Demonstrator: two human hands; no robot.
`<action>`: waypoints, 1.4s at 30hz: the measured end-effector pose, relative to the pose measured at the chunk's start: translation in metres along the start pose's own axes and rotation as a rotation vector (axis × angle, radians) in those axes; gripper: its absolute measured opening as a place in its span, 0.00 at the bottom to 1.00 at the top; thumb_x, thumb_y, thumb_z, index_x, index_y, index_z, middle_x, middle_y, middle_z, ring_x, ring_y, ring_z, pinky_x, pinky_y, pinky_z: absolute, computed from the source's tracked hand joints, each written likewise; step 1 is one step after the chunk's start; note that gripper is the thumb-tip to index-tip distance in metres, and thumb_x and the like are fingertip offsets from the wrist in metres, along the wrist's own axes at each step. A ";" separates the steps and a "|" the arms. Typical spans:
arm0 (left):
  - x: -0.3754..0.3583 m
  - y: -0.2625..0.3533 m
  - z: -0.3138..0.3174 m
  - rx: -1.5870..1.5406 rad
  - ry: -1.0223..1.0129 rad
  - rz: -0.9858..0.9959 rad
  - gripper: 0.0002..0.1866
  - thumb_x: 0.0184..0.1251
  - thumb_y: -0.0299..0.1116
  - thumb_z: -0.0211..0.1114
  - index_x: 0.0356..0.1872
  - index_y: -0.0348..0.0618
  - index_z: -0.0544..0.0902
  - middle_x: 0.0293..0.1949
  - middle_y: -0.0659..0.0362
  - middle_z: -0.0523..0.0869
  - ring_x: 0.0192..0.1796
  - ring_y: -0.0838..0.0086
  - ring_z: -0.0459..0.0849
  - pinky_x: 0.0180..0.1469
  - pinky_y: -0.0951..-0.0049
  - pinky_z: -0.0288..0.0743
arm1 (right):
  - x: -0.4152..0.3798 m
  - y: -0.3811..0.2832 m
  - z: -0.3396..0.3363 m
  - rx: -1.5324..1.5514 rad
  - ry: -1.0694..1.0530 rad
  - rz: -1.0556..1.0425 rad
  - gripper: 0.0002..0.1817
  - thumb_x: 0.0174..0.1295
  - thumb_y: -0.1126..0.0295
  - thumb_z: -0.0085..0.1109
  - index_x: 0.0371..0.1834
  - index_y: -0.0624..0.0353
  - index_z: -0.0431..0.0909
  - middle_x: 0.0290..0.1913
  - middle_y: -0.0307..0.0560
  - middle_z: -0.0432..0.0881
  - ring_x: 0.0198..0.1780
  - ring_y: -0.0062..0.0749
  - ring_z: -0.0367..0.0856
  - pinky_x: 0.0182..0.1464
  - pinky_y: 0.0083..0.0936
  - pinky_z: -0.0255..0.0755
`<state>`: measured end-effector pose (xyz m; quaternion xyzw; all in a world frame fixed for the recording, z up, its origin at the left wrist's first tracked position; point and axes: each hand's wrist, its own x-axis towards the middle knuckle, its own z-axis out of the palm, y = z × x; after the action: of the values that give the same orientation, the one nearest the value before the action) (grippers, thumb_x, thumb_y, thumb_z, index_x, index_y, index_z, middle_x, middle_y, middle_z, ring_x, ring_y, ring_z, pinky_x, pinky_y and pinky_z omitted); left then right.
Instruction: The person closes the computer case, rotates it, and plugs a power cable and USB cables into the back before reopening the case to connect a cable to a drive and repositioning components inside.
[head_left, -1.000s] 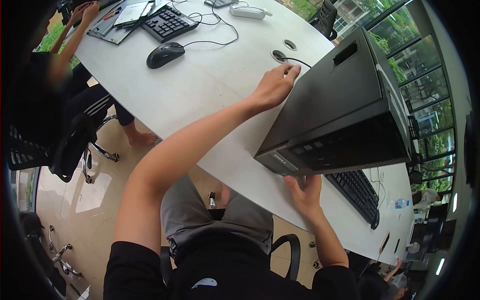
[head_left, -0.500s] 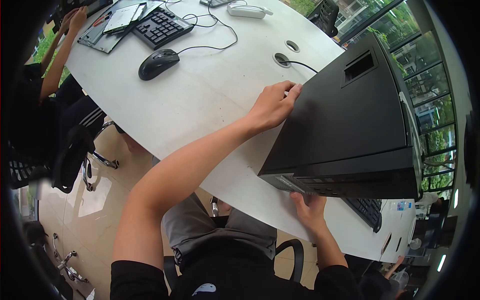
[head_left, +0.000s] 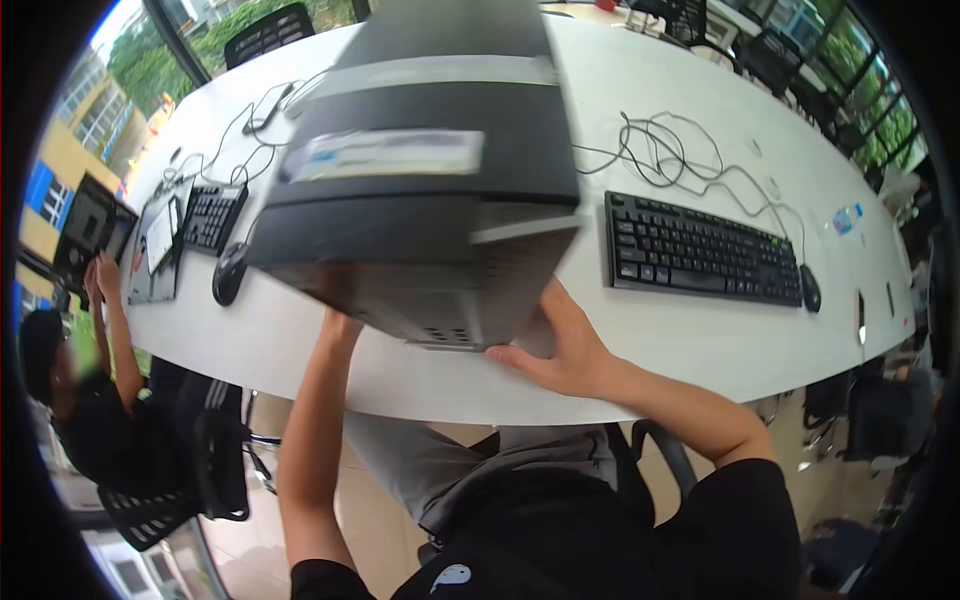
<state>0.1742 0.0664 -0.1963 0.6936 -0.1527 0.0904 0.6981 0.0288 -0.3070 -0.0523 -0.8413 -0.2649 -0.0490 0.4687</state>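
Observation:
A black desktop computer tower (head_left: 380,215) stands close in front of me on the white table, somewhat blurred, with a pale label on its top. My right hand (head_left: 565,350) grips its lower right corner, thumb along the bottom front edge and fingers against the side. Of my left hand (head_left: 343,324) only the part near the wrist shows, at the tower's lower left; its fingers are hidden by the tower.
On the white table (head_left: 480,390), a black keyboard (head_left: 700,250) and mouse (head_left: 811,289) lie at right by tangled cables and a water bottle (head_left: 847,218). Another keyboard (head_left: 213,215) and mouse (head_left: 229,274) lie left. A person (head_left: 100,410) sits at far left.
My view has swung right. The tower now appears upright and turned before me; my left hand has gone from its side face to its lower left, my right to its lower right corner.

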 end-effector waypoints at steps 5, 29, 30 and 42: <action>-0.078 0.168 0.119 -0.498 0.155 0.237 0.40 0.79 0.50 0.66 0.78 0.32 0.63 0.68 0.48 0.75 0.71 0.61 0.74 0.71 0.58 0.67 | -0.008 -0.001 -0.005 0.067 0.062 -0.022 0.49 0.67 0.66 0.74 0.86 0.65 0.53 0.86 0.63 0.55 0.84 0.61 0.59 0.83 0.44 0.59; -0.150 0.193 0.199 0.589 0.485 0.171 0.58 0.43 0.30 0.91 0.73 0.35 0.59 0.65 0.48 0.71 0.65 0.60 0.75 0.69 0.56 0.70 | -0.002 0.007 -0.093 0.250 0.134 0.165 0.19 0.77 0.73 0.60 0.66 0.70 0.80 0.58 0.51 0.89 0.55 0.33 0.89 0.57 0.30 0.84; -0.155 0.189 0.195 0.627 0.470 0.217 0.58 0.43 0.30 0.90 0.74 0.35 0.58 0.65 0.47 0.71 0.65 0.59 0.75 0.70 0.56 0.70 | 0.009 0.010 -0.105 0.260 0.097 0.261 0.19 0.78 0.70 0.59 0.65 0.71 0.80 0.57 0.51 0.89 0.53 0.32 0.90 0.55 0.30 0.84; -0.173 0.163 0.191 0.643 0.370 0.184 0.65 0.55 0.26 0.81 0.84 0.39 0.38 0.77 0.44 0.56 0.79 0.55 0.60 0.82 0.52 0.53 | 0.200 0.082 -0.100 0.464 -0.066 0.554 0.22 0.77 0.52 0.59 0.45 0.64 0.83 0.37 0.46 0.84 0.34 0.27 0.85 0.33 0.27 0.76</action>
<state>-0.0602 -0.1057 -0.1029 0.8325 -0.0497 0.3196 0.4497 0.2572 -0.3428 0.0070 -0.7536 -0.0458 0.1685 0.6337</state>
